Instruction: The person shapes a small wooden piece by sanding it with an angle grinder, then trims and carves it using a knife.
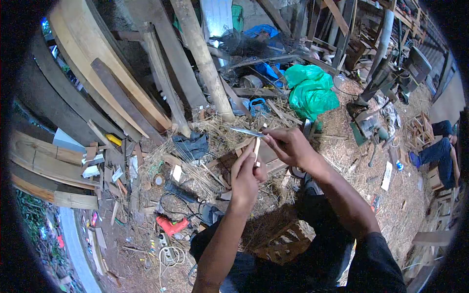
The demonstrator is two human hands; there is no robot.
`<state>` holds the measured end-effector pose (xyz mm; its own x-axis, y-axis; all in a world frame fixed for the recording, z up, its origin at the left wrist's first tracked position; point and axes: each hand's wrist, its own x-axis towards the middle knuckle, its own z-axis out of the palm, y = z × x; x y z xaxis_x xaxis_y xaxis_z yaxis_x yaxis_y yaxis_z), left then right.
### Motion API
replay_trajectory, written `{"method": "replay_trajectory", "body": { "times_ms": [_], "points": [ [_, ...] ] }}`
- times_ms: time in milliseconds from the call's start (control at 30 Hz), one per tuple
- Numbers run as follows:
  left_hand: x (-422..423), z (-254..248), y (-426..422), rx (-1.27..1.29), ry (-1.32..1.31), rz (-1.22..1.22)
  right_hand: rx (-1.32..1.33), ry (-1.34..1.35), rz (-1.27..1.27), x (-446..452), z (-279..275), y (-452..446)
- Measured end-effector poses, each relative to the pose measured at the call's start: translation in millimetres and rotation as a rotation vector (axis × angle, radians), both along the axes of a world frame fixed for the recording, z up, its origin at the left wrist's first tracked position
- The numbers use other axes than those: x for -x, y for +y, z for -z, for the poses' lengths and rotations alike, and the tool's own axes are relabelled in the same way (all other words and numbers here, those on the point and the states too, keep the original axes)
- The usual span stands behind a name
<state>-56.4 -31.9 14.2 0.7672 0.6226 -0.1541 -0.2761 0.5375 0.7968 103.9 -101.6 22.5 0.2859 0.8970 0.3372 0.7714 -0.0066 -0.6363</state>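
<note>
My left hand point(245, 181) is closed around a small pale strip of wood point(257, 145), which points up from the fingers. In my right hand point(291, 147) is a knife, gripped with the fingers wrapped round its handle. Its thin grey blade point(245, 131) points left and lies across the top end of the strip, touching it or very close to it. The fingers hide most of the handle and the lower part of the strip. Both hands are in front of me, above a board point(267, 155) near the ground.
A red power tool point(172, 224) and a white power strip point(167, 251) lie on the ground at left. Long planks point(105, 63) lean at upper left. Behind my hands is a green plastic bag point(312, 90). Another person point(436, 149) sits at far right. Shavings cover the ground.
</note>
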Motion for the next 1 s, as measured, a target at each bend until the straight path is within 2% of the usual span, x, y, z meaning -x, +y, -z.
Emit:
{"method": "replay_trajectory", "body": {
  "times_ms": [67,100,200,433,533,633,733,800,833,933,1000],
  "points": [
    [-0.4,-4.0,8.6,0.075,0.061,-0.068,-0.162,-0.045,-0.093,0.7,9.4,1.5],
    [-0.1,-6.1,11.9,0.114,0.091,-0.103,-0.046,-0.107,-0.113,3.3,8.5,-1.5],
    [3.7,-4.1,17.2,0.101,-0.037,-0.07,-0.114,-0.04,-0.175,14.7,10.8,1.0],
    [0.6,1.7,13.4,0.143,-0.043,-0.115,-0.131,-0.132,-0.068,17.4,15.8,3.1],
    [-2.2,3.2,12.4,0.116,-0.009,-0.147,0.014,-0.129,-0.033,16.9,15.7,1.5],
    [-0.4,0.2,14.4,0.137,-0.008,-0.132,0.041,-0.142,-0.036,12.8,18.8,4.8],
    [-0.9,-2.2,9.3,0.133,-0.033,-0.079,-0.118,-0.265,-0.042,-2.3,25.9,10.0],
    [4.5,-4.8,6.4,0.119,-0.042,-0.032,-0.008,-0.117,0.09,-9.1,5.1,0.0],
    [7.6,-7.7,6.7,0.159,-0.024,-0.033,0.032,-0.072,0.029,-8.1,-5.3,-5.2],
    [12.8,-6.3,15.3,0.208,-0.041,-0.045,-0.119,-0.106,-0.087,2.7,5.6,-3.7],
    [14.5,-4.7,17.5,0.227,-0.046,-0.056,-0.089,-0.133,-0.107,11.4,9.8,-1.9]
  ]
}}
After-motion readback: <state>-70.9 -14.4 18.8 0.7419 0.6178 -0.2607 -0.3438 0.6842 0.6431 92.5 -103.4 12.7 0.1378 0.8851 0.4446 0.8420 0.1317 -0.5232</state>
